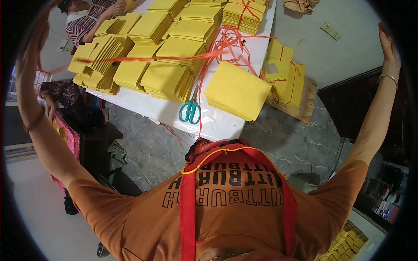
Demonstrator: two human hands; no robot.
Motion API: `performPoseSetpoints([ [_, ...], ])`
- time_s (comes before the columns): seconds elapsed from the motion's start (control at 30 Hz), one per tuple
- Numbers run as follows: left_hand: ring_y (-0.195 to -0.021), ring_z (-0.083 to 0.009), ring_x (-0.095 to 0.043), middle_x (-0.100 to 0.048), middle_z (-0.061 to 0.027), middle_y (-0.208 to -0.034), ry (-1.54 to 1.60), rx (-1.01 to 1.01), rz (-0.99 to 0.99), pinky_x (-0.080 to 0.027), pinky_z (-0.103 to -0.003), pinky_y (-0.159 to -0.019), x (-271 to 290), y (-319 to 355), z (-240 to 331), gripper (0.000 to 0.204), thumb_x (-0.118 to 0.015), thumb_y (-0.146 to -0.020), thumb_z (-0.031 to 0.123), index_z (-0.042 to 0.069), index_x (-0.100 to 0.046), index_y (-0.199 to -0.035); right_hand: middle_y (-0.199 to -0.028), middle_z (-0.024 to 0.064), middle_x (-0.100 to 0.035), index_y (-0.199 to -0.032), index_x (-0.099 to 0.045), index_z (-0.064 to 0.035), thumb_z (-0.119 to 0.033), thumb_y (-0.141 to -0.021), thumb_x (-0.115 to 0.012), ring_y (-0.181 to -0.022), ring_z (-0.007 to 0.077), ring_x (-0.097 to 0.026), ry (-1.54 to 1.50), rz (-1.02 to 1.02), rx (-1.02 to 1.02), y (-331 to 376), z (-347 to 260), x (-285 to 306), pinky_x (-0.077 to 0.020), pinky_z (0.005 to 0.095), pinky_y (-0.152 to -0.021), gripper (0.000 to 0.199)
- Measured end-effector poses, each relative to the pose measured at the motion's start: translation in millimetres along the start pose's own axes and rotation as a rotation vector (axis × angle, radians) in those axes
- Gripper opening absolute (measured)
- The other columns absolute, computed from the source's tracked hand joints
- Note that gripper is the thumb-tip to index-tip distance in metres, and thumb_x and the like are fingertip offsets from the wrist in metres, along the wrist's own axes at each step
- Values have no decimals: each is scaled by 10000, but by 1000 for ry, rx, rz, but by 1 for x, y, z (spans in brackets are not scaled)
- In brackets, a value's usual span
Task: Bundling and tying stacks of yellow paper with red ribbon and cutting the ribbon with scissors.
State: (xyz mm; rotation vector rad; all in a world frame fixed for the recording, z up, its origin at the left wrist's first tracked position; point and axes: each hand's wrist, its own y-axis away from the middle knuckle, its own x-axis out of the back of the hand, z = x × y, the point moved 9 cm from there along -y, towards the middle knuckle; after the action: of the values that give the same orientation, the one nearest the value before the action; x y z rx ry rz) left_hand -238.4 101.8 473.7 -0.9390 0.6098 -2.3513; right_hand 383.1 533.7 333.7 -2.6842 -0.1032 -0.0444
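Both my arms are raised wide apart. My left hand [41, 28] is up at the far left rim, dim and partly cut off. A red ribbon [174, 57] stretches from it, blurred, across the yellow stacks to a red tangle [233, 41] on the table; the hand appears closed on it. My right hand [389, 48] is held up at the far right rim near the wall, its fingers mostly hidden. In front of me, a stack of yellow folded sheets [237, 89] lies by the table's near edge. Green-handled scissors [190, 112] rest left of it.
Several yellow stacks [167, 80] cover the white table [222, 119]. A ribbon-tied stack [244, 17] stands at the back. Tied yellow bundles [289, 85] sit on a wooden pallet [307, 104] to the right. Another person [89, 26] in a striped top is at the far left.
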Motion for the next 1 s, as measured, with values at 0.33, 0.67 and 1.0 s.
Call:
performPoseSetpoints([
  [0.33,-898,-97,-579,-557,-69,-1128,-465,231,91,-451,-167,-725,139,224,34,379,-449,-902,188,62,-428,-1259,-860,95,-595,-908,-545,-4,-154,-900,-422,-779,164,-561,-798,-351,-115,49,-34,-186,-475,283,-726,194],
  [0.67,-571,-37,-408,-487,47,-685,-676,1123,406,-312,-139,-514,297,531,-7,489,-496,-867,318,77,-408,-1283,-778,47,-600,-982,-536,-19,-189,-912,-439,-717,153,-588,-1763,-912,-645,97,43,-337,-507,299,-704,208],
  [1.0,-1229,-262,-349,-379,-139,-1325,-224,475,-367,-264,-331,-1010,-193,353,-78,578,-605,-781,125,35,-359,-1296,-734,-16,-527,-1077,-472,-4,-207,-927,-426,-605,69,-444,-942,-1032,-578,157,73,-335,-429,228,-676,257],
])
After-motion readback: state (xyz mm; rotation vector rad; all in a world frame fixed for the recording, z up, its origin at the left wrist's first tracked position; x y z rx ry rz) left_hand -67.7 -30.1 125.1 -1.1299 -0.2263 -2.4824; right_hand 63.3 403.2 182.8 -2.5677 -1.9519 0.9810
